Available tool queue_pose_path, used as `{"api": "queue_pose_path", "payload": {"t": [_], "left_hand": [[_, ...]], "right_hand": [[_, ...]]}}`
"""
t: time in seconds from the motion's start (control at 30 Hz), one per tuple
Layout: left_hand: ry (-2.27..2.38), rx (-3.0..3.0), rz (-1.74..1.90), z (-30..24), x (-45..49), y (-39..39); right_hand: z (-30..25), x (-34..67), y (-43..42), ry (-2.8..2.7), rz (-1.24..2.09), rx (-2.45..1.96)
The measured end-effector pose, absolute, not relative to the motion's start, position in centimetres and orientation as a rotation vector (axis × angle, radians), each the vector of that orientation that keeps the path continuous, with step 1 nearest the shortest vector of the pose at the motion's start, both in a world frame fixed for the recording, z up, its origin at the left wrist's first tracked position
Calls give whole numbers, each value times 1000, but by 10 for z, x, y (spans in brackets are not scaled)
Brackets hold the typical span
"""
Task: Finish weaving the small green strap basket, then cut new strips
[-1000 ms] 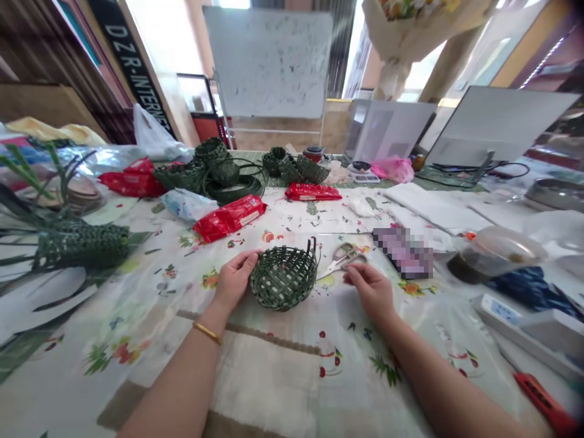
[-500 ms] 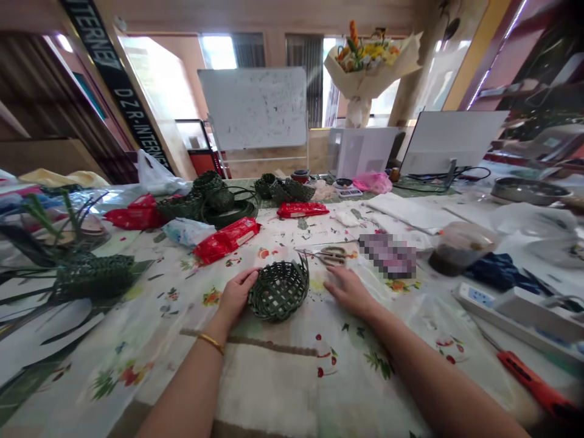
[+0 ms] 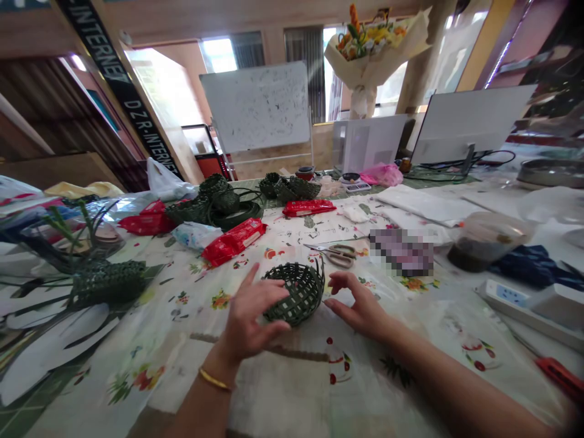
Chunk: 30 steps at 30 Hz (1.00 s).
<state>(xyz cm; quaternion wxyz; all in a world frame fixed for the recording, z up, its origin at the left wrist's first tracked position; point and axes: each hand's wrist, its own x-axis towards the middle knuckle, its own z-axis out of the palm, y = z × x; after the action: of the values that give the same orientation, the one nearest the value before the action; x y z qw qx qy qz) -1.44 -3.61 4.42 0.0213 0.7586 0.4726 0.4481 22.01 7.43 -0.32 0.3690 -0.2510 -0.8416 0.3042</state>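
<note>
Small woven basket sitting between my two open hands

So the little green woven basket [image 3: 294,293] is on the flower-print tablecloth [image 3: 182,359] right in front of me, with a couple of loose strip ends poking up at its right rim. Left hand [image 3: 250,316] is spread open on the basket's left side, thumb low near the base. It's a bit blurry, so I can't tell if it's actually touching. Right hand [image 3: 360,307] is open too, fingertips just beside the right side. Hands are apart and not clamped on anything. Scissors [image 3: 335,255] lie just behind the basket, a red packet [image 3: 233,241] sits back to the left, and past that there's a coil of green strip [image 3: 232,214]. Bigger woven piece with long loose strands [image 3: 107,283] off to the left
</note>
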Motion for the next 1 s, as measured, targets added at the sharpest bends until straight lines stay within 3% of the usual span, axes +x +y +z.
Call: {"api": "queue_pose_path", "payload": {"t": [0.23,0.47,0.57,0.77,1.0], "left_hand": [[1641,2600,925,39,24,-31],[1684,2047,1261,23,-14,-19],[1604,1760,1439,20,-23,-16],[1445,1346,1646,23,-5,-21],[1312,1321,1569,27,2,-22]], "right_hand": [[-3,219,70,-2195,709,-635],[0,221,79,-2028,713,-791],[1,221,82,-1893,958,-855],[2,216,69,-1756,1723,-545],[0,211,59,-1594,1841,-616]]}}
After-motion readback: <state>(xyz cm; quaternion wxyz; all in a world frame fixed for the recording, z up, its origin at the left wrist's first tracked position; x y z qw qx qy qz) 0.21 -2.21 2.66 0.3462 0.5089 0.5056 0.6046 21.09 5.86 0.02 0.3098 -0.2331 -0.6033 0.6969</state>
